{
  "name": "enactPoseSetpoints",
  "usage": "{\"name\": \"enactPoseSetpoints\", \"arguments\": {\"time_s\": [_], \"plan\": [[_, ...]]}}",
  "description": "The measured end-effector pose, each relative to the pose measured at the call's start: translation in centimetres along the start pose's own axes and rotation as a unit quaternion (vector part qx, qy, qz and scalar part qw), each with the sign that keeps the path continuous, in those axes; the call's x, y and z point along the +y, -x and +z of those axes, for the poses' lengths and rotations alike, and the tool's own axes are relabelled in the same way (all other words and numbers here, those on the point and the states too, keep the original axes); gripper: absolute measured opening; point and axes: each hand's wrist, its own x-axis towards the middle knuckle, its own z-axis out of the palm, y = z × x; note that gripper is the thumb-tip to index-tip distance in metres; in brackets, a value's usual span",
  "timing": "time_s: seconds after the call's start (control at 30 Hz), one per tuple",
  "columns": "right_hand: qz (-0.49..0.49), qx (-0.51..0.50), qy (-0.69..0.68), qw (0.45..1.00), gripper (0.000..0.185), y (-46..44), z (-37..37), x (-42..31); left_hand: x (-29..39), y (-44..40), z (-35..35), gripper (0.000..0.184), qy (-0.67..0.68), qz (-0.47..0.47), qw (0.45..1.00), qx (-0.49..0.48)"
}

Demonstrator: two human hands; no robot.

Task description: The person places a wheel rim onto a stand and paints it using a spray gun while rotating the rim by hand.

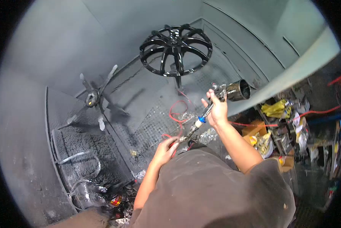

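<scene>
My right hand (218,111) is closed around the handle of a paint-smeared spray gun (221,91). The gun's dark cup (237,90) points to the right, its round end facing outward. Below the handle, a blue fitting (201,119) joins a metal coupling (184,139). Close to my body, my left hand (166,149) grips the red air hose (174,146) by that coupling; the fingers partly hide it. Beyond both hands, a glossy black wheel rim (174,43) lies face up on a stand (178,81), touched by neither hand.
A stand with several arms (92,98) is at the left. The red hose loops (171,114) over the grated floor (151,123). Grey booth walls (64,45) surround the rim. At the right are cluttered shelves (315,142) and a cardboard box (255,129); a dark textured panel (83,140) leans at lower left.
</scene>
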Motion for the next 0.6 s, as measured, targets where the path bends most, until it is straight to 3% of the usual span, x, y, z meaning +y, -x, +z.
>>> {"name": "enactPoseSetpoints", "arguments": {"time_s": [0.13, 0.27, 0.37, 0.43, 0.47, 0.53, 0.57, 0.6], "plan": [[0.095, 0.06, 0.088, 0.99, 0.044, 7.0, -5.7, 4.0, -6.6, 8.0, 2.8, 0.032, 0.038, -0.074, 0.996, -0.031], [0.135, 0.087, 0.099, 0.982, 0.051, 13.3, -9.6, 5.3, -6.4, 12.9, 5.2, 0.033, 0.113, -0.076, 0.987, -0.086], [0.163, 0.061, 0.064, 0.983, 0.057, 15.8, -13.3, 4.9, -4.7, 13.9, 6.5, 0.032, 0.081, -0.001, 0.989, -0.123], [0.126, 0.057, 0.036, 0.99, 0.064, 16.4, -16.4, 5.8, -5.0, 13.7, 7.3, 0.033, 0.015, 0.035, 0.989, -0.142], [0.111, 0.079, 0.029, 0.99, 0.068, 17.2, -16.6, 4.8, -5.5, 13.8, 8.2, 0.032, 0.076, -0.031, 0.984, -0.157], [0.097, 0.131, 0.038, 0.986, 0.081, 18.5, -16.9, 3.1, -5.8, 13.1, 9.6, 0.032, 0.076, -0.038, 0.976, -0.201], [0.065, 0.125, 0.085, 0.986, 0.075, 18.9, -17.2, 2.1, -6.0, 12.6, 10.3, 0.031, 0.08, -0.059, 0.974, -0.205], [0.069, 0.144, 0.058, 0.985, 0.062, 19.6, -17.8, 0.8, -6.7, 12.1, 11.2, 0.031, 0.087, 0.022, 0.976, -0.197]]}}
